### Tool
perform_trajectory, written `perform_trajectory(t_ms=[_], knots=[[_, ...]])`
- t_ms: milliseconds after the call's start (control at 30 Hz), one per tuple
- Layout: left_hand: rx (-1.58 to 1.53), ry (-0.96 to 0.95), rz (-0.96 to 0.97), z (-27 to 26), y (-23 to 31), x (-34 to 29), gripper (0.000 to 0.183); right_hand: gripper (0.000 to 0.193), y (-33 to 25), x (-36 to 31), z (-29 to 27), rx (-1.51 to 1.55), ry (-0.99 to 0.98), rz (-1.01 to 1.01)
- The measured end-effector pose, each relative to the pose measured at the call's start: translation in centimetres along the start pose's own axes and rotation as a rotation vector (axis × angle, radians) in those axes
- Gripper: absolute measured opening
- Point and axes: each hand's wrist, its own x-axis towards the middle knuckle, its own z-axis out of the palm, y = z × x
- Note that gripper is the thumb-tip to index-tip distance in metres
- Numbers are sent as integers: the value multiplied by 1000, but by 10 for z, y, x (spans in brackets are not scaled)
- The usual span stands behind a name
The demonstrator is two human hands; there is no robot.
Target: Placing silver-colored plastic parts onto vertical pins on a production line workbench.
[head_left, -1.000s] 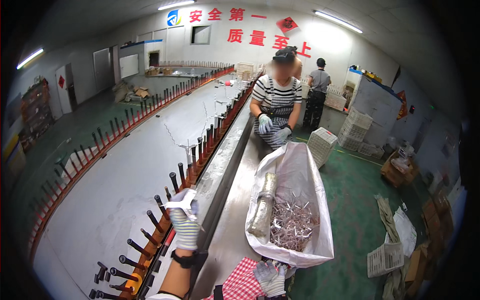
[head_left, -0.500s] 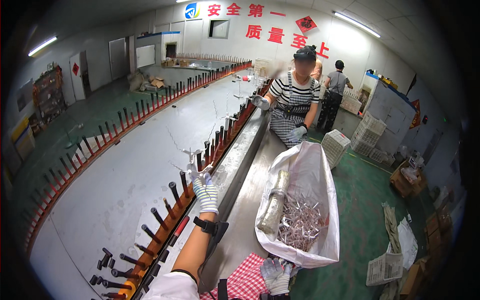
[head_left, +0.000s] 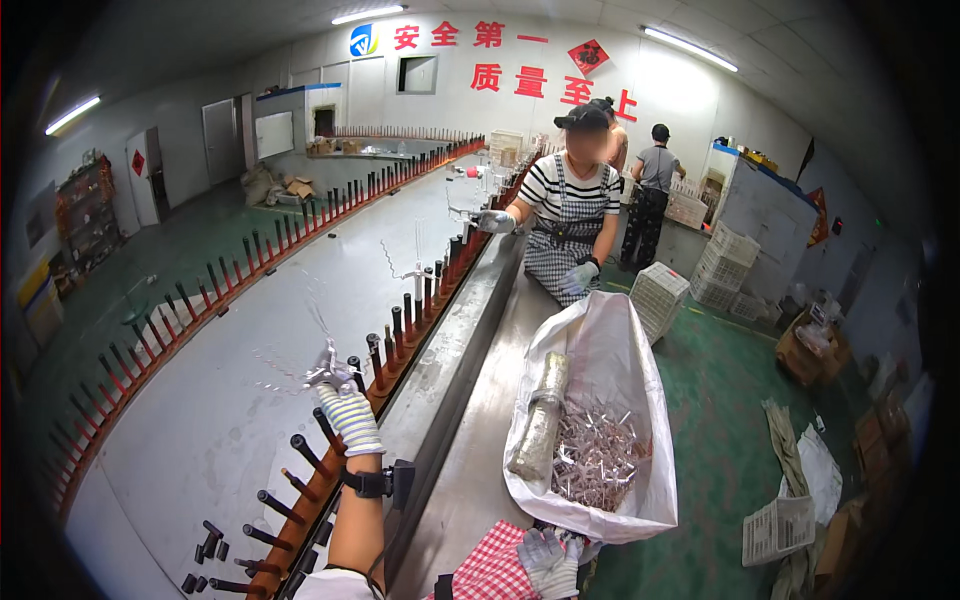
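My left hand [head_left: 350,415], in a striped knit glove, is closed on a white part with thin wavy arms [head_left: 328,368], partly smeared by motion. Hand and part are over the line of dark upright pegs [head_left: 320,430] along the near side of the grey surface. Farther up that line, a similar white part with wavy arms [head_left: 415,272] stands at the pegs. My right hand [head_left: 548,562], gloved in grey and white, lies on a red checked cloth [head_left: 495,562] beside the near rim of a white sack [head_left: 655,490]. Its fingers lie flat and hold nothing visible.
Inside the sack are thin shiny strips [head_left: 598,450] and a long wrapped roll [head_left: 540,420]. A metal ledge [head_left: 460,330] runs beside the pegs. A co-worker [head_left: 570,200] sits beyond the sack, one gloved hand at the pegs. White plastic crates [head_left: 660,295] stand on the green floor.
My left hand has moved left and toward me, carrying the white part away from its place among the pegs. The view has shifted slightly. My right hand stays by the sack.
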Motion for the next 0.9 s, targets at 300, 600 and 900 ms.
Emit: perform_trajectory(t_ms=[300,600,900], knots=[[-501,-485,-112,60,-48,-1,26,67,-3,12,-19,-70,-109,-12],[135,-215,128,132,-78,-12,25,68,-8,-1,-20,-23,-102,-34],[197,-154,137,115,-88,5,32,68,-8,4,-23,-27,-79,-45]])
